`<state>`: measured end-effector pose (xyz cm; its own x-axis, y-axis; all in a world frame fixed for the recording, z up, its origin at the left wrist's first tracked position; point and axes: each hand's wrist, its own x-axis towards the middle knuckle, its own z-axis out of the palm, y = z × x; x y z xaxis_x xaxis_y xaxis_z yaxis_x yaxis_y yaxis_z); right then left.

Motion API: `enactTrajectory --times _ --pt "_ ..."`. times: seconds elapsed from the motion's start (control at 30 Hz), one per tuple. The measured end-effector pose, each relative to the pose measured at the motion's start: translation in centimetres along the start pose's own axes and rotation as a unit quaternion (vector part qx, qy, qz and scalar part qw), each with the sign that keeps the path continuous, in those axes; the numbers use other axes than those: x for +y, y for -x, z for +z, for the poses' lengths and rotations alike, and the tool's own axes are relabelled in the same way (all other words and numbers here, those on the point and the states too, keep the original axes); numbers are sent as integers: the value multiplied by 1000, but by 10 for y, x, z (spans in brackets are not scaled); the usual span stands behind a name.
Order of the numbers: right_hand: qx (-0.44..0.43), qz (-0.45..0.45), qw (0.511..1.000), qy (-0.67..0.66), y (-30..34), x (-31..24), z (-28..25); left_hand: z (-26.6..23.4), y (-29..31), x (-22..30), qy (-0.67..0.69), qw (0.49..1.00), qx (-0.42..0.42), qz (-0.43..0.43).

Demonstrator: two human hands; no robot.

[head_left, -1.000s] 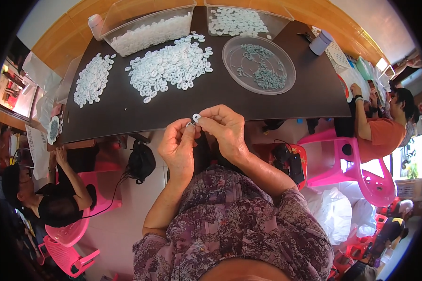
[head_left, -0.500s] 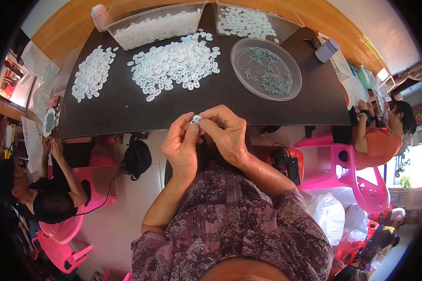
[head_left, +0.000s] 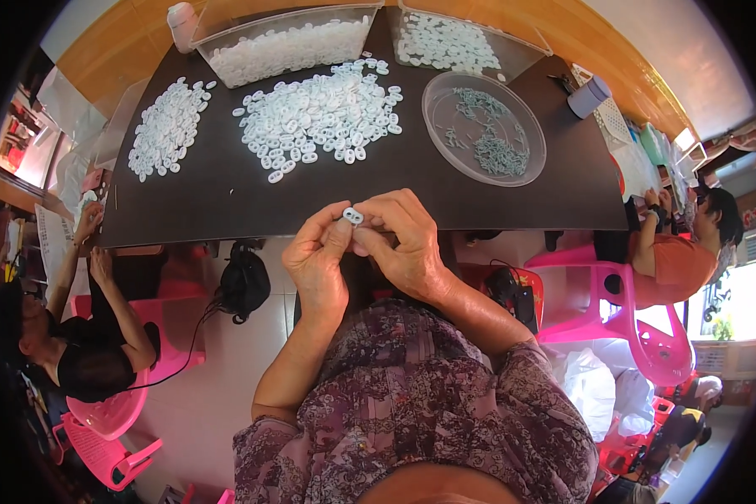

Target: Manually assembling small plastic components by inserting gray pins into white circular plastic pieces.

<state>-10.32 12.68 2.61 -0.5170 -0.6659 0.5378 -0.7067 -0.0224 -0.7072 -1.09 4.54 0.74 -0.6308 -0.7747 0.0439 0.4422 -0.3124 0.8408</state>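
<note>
Just beyond the table's near edge on my side, a small white oval plastic piece with two holes [head_left: 353,217] is held between my hands. My left hand [head_left: 317,273] pinches its left end between thumb and index finger. At its right end, my right hand [head_left: 405,248] closes thumb and fingers on it; its other fingers curl, and what lies under them is hidden. A large pile of similar white pieces [head_left: 319,118] lies ahead on the table, with a smaller pile [head_left: 170,130] to its left. To the right, a round clear tray [head_left: 449,165] holds small grey-green screws [head_left: 501,154].
Two clear bins of white pieces, a left one [head_left: 290,55] and a right one [head_left: 449,42], stand at the dark table's [head_left: 227,210] far side. A lidded cup [head_left: 588,97] is at right. Co-workers sit left [head_left: 101,353] and right [head_left: 685,256]; pink chairs flank me.
The white piece has turned so its two holes now show, and my fingers have shifted around it. The co-worker on the left has reached one hand forward.
</note>
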Motion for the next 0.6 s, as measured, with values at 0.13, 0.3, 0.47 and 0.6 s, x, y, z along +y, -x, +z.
enactTrajectory --times 0.13,0.3,0.47,0.6 --pt "9 -49 998 31 -3 4 4 4 -2 8 22 1000 9 -20" --pt "29 -67 997 25 -6 6 7 1 -6 9 17 1000 8 -19" --pt "28 -67 997 14 -10 7 11 -2 -9 8 11 1000 13 -15" --pt "34 -69 997 15 -12 8 15 0 -10 11 -5 1000 8 2"
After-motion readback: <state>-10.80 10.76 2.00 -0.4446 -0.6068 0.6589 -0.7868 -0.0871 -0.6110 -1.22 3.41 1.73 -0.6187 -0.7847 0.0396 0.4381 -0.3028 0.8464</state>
